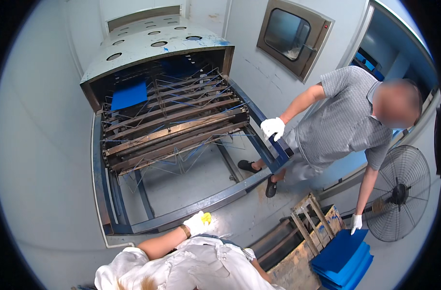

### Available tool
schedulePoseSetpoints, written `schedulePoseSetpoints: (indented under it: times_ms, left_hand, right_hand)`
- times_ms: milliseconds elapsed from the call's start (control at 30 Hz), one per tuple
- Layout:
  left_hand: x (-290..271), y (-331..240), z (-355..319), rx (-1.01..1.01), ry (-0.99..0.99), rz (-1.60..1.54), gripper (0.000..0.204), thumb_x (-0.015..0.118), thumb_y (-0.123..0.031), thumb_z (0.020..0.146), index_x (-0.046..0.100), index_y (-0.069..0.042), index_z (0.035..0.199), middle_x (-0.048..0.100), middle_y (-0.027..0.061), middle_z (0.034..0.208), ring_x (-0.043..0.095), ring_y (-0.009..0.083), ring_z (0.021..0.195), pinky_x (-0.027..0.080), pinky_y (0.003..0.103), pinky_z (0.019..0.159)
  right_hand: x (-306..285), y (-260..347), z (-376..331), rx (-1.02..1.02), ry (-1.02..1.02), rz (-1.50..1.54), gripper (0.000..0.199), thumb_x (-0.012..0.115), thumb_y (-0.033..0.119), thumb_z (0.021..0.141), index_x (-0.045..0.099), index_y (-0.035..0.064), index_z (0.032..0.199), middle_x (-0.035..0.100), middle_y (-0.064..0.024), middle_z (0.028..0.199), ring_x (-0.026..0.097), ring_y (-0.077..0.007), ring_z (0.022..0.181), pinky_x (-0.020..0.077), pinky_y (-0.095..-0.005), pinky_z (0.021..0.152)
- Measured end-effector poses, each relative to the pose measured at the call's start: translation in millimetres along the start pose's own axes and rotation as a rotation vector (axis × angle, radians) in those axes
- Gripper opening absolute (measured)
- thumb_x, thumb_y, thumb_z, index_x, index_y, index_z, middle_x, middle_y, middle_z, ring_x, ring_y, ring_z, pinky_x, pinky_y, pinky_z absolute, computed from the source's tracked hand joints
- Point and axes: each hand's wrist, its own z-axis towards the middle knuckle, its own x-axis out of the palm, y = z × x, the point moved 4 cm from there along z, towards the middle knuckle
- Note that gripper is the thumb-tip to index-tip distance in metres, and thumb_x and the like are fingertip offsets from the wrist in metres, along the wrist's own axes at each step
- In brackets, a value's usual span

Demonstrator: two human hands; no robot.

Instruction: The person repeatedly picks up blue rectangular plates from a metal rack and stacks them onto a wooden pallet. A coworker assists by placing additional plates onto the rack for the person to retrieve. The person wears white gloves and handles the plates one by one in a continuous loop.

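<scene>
Left hand (197,223), gloved, pinches a yellow cloth (206,218) beside the blue frame (191,209); right hand hidden.

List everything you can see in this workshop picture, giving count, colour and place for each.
Machine: one, grey, round holes on top, upper left.
Roller rack: one, rusty brown, in the machine's mouth.
Frame: one, blue, on the floor around the rack.
Sheet: one, blue, inside the machine.
Sheet stack: one, blue, lower right.
Pallet: one, brown, beside the stack.
Fan: one, black, right.
Wall hatch: one, metal, upper right.
Person in grey: one, white gloves, right.
Person in white: one, lower edge, gloved hand holding something yellow.
Own hands: none in view.
</scene>
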Motion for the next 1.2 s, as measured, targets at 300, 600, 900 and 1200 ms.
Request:
schedulePoseSetpoints:
  times_ms: [300,600,900,1200]
  left_hand:
    - [-44,-14,39,0.472,0.212,0.971,0.021,0.045,-0.018,0.085,0.050,-0.007,0.102,0.055,0.0078,0.097,0.053,0.0237,0.085,0.046,0.035,0.066]
    - [-47,-15,52,0.779,0.274,1.589,0.025,0.043,-0.011,0.085,0.047,-0.010,0.109,0.050,0.0094,0.106,0.050,0.0253,0.091,0.046,0.035,0.067]
    - [11,-3,16,-0.050,-0.082,0.206,0.023,0.045,-0.026,0.085,0.052,-0.008,0.097,0.056,0.0056,0.095,0.054,0.0218,0.082,0.047,0.031,0.058]
    - [1,-27,0,-0.046,-0.018,0.229,0.027,0.041,-0.026,0.087,0.049,-0.006,0.104,0.054,0.0083,0.101,0.052,0.0234,0.092,0.046,0.033,0.065]
  right_hand:
    - [1,0,-8,-0.014,-0.008,-0.026,0.017,0.046,0.012,0.077,0.061,0.0053,0.075,0.060,-0.0119,0.072,0.056,-0.0288,0.059,0.0451,-0.0396,0.055]
    - [-3,-8,-15,-0.065,-0.039,-0.046,0.016,0.046,0.012,0.077,0.061,0.0074,0.075,0.060,-0.0107,0.072,0.056,-0.0286,0.060,0.0446,-0.0398,0.054]
    - [11,0,-61,-0.209,-0.142,-0.254,0.016,0.046,0.012,0.077,0.062,0.0094,0.074,0.060,-0.0095,0.071,0.056,-0.0284,0.060,0.0442,-0.0400,0.053]
    - [6,47,-6,-0.155,-0.241,-0.005,0.013,0.045,0.016,0.082,0.057,0.0091,0.083,0.059,-0.0080,0.071,0.056,-0.0222,0.058,0.0466,-0.0357,0.051]
